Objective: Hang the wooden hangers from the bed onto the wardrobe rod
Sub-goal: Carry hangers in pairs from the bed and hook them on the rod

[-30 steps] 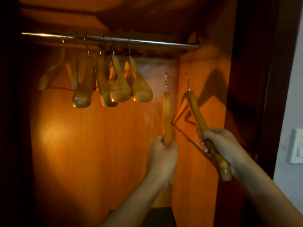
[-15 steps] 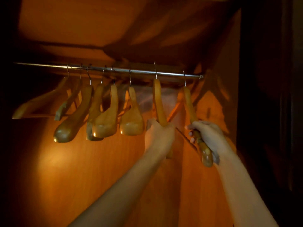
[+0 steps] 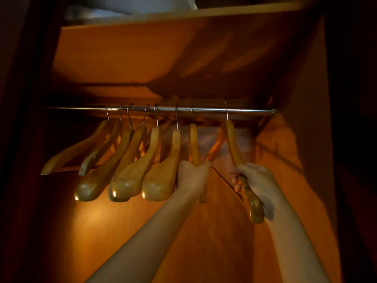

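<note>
Hidden and cut-off parts in the wardrobe

The left hand (image 3: 192,176) covers its hanger's (image 3: 193,144) middle; white bedding (image 3: 142,5) on the shelf is cropped by the top edge.

Dim amber glow from below (edges black), soft motion blur.

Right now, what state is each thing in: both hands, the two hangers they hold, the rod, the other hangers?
left hand: closed around its hanger
left hanger: hook at the rod
right hand: closed around its hanger
right hanger: hook at the rod
wardrobe rod: horizontal, mounted
hung hangers: six, hanging free, bunched left
</note>
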